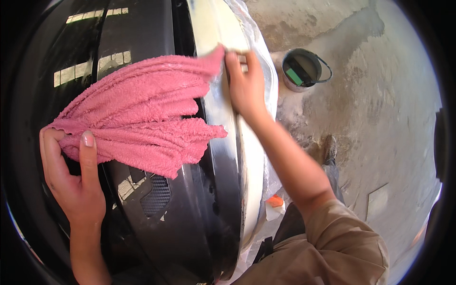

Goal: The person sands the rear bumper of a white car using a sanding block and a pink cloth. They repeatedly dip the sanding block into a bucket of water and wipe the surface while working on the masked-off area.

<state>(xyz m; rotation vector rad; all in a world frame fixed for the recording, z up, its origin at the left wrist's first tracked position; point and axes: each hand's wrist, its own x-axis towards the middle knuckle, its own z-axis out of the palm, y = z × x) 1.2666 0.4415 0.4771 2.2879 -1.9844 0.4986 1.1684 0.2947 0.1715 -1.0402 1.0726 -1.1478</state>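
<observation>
A pink terry cloth is spread in folds between my two hands, above a glossy black car body panel. My left hand grips its bunched left end, the thumb on top and the fingers partly hidden beneath. My right hand is at the cloth's upper right corner, pinching it between the fingertips, slightly blurred. Below that hand runs a cream-coloured, sanded-looking panel edge. Clear plastic sheeting lies along its outer side.
A bucket with murky liquid and a green-faced block stands on the stained concrete floor. A flat square piece lies farther down. An orange and white object sits beside the plastic, near my body.
</observation>
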